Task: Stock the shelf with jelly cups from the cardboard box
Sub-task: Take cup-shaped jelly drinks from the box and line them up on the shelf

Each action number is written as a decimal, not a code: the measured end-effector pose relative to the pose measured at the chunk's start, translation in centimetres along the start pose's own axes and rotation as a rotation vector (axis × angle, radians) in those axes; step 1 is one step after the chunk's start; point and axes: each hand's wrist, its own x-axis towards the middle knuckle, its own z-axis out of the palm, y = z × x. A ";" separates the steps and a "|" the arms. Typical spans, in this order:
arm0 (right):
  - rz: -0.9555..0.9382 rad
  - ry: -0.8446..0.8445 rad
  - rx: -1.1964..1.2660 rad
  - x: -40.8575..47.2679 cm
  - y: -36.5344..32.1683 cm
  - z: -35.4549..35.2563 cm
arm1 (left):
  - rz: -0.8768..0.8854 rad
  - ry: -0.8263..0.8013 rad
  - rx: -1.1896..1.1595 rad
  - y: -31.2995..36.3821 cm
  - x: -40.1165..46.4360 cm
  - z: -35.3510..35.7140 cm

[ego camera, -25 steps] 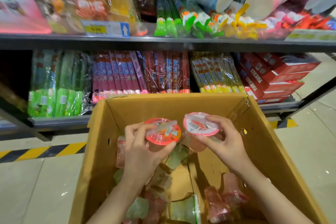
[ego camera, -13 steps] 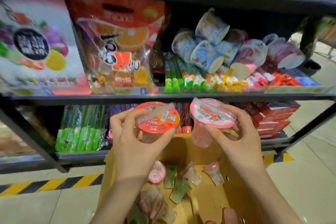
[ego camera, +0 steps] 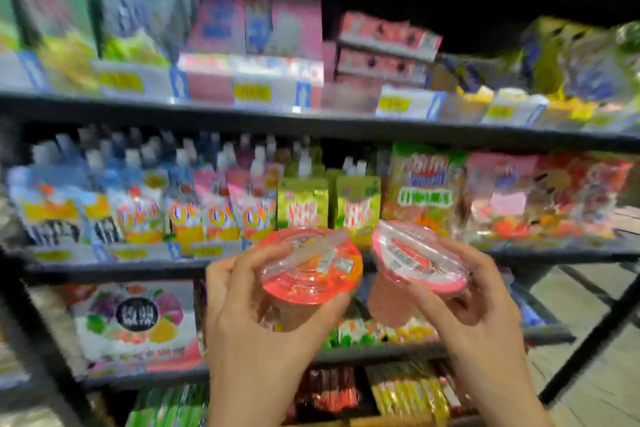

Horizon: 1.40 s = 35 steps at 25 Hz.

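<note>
Cups in transit: orange-lidded jelly cup (ego camera: 311,267) gripped by left hand (ego camera: 256,315), pink-lidded jelly cup (ego camera: 415,260) by right hand (ego camera: 481,308); next, choosing a shelf (ego camera: 311,132) slot, probably higher.

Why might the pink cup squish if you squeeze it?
The pink cup looks like thin clear plastic, so its walls would probably flex under the right hand. The film lid seems thin and might puncture. Full of jelly, it likely feels heavy for its size.
</note>
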 end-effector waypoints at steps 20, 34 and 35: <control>-0.243 -0.040 0.053 25.5 -30.1 -0.6 | 0.240 -0.021 -0.002 32.8 21.7 5.1; -0.132 -0.109 -0.172 40.2 -24.0 1.8 | 0.210 0.010 0.301 28.9 33.7 13.6; -0.122 -0.120 -0.184 40.6 -23.6 1.9 | 0.213 0.002 0.303 28.5 34.1 13.8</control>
